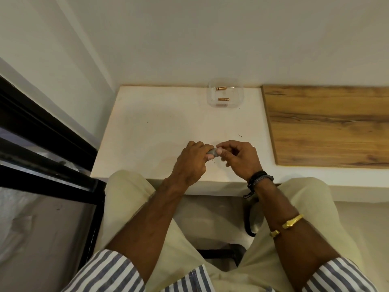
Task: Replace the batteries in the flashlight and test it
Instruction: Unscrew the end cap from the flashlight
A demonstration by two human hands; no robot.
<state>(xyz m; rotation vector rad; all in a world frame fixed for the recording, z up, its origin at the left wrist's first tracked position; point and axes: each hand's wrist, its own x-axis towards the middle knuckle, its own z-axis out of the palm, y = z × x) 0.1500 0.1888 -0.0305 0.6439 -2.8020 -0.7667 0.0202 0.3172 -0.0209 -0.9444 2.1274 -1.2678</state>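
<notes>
You are holding the flashlight (212, 153) just above the near part of the bench (157, 127), with both hands meeting on it. Your left hand (193, 159) is wrapping its fingers round the body and hiding most of it. Your right hand (242, 157) is pinching the exposed end between thumb and forefinger. You seem to be unscrewing an end cap, though I cannot tell which end.

Be keeping the left hand firm and still, letting only the right one do the turning. Be working low over the bench, so a cap or cell slipping out is not rolling far.

The little that is showing of the flashlight is looking grey, rounded and dull like metal, probably slick under fingertips. Two batteries (223, 99) are lying in a clear plastic container (211, 95) at the bench's far edge, well apart from your hands and not touching each other. They are small smooth cylinders, copper-coloured with a dark band, and likely to roll. The bench top is showing white and matt, and a wood-grain board (326, 123) is lying on its right.
</notes>
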